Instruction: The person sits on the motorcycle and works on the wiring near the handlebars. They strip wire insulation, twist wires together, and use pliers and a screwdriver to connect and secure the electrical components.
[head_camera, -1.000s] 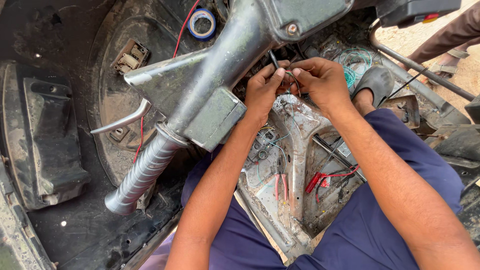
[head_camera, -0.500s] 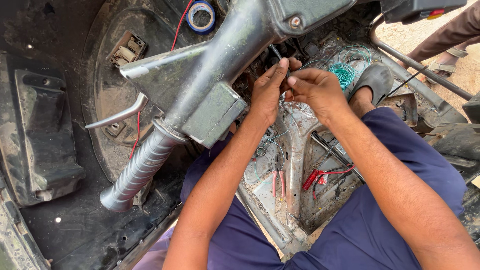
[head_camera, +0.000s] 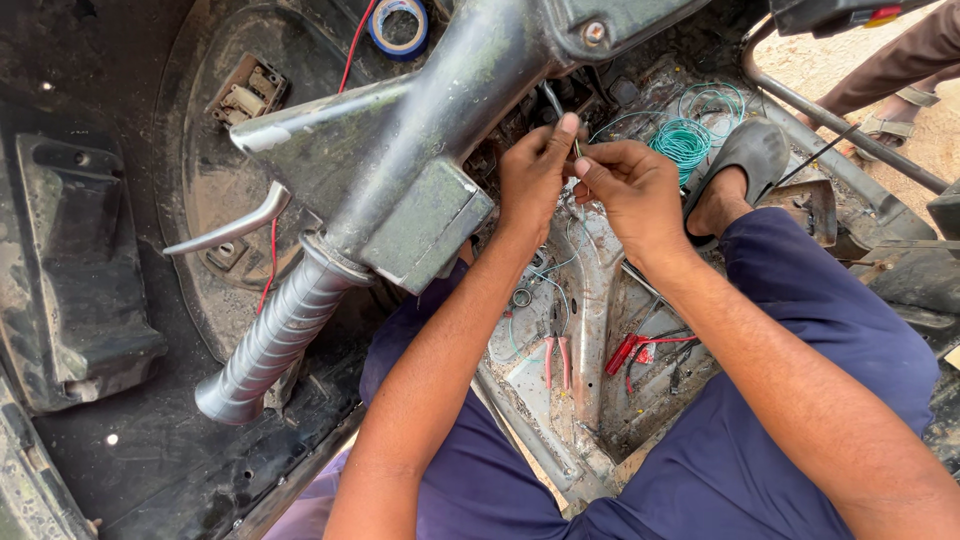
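Left hand (head_camera: 535, 170) and right hand (head_camera: 630, 185): fingertips pinched together on a thin wire (head_camera: 578, 150), held just under the grey handlebar column (head_camera: 470, 90). Wire ends too small to make out. Roll of blue tape (head_camera: 398, 25): top edge, partly cut off. Coil of green wire (head_camera: 683, 140): just beside the right hand, next to a dark sandal (head_camera: 750, 150). Red-handled pliers (head_camera: 557, 360): on the floor pan (head_camera: 600, 300) between the forearms, near red-handled cutters (head_camera: 622, 353). Ribbed grip (head_camera: 270, 340) and brake lever (head_camera: 225, 232): left, well apart from both hands. Little open room around the fingers; column crowds them closely.
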